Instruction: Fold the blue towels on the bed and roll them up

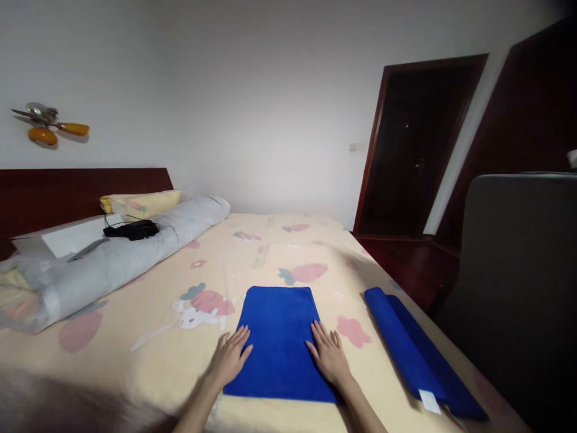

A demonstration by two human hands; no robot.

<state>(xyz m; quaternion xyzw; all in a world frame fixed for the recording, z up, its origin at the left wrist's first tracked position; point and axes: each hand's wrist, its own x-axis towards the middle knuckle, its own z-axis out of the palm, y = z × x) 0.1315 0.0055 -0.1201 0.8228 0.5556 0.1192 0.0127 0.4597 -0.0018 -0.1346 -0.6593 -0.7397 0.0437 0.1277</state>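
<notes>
A blue cloth (280,343), folded into a flat rectangle, lies on the patterned bed sheet (252,258) in front of me. On its left edge rests my left hand (232,355), fingers stretched out and pointing forward. My right hand (330,353) lies flat at the opposite edge, its fingers spread onto the fabric. Neither hand grips anything. To the right, near the bed's side, is a second blue cloth (406,346), folded long and narrow with a white tag (430,401) at its near end.
A rolled grey-white quilt (148,252) stretches along the left, with a black item (131,229) on it and a yellow pillow (148,203) behind. A dark chair back (518,270) stands beyond the bed's right edge. Farther back is a dark door (419,150).
</notes>
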